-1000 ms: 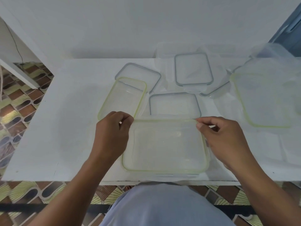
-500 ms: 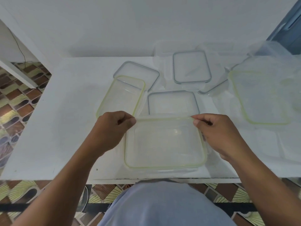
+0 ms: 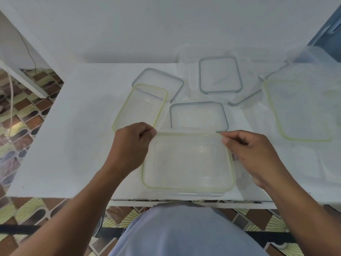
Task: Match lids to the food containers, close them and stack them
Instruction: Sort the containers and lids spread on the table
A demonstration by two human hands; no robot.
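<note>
On the white table [image 3: 77,137], against a white wall [image 3: 166,24], both hands pinch a green-rimmed lid [image 3: 188,161].

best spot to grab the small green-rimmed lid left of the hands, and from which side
Take the small green-rimmed lid by its left long edge, coming from the left. That side faces bare table; its far end overlaps a grey-rimmed lid and the left hand covers its near corner.

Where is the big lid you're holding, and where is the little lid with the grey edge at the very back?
big lid [image 3: 188,163], head view, on the middle of its clear panel.
little lid with the grey edge [image 3: 220,74], head view, on the middle of its clear panel.
</note>
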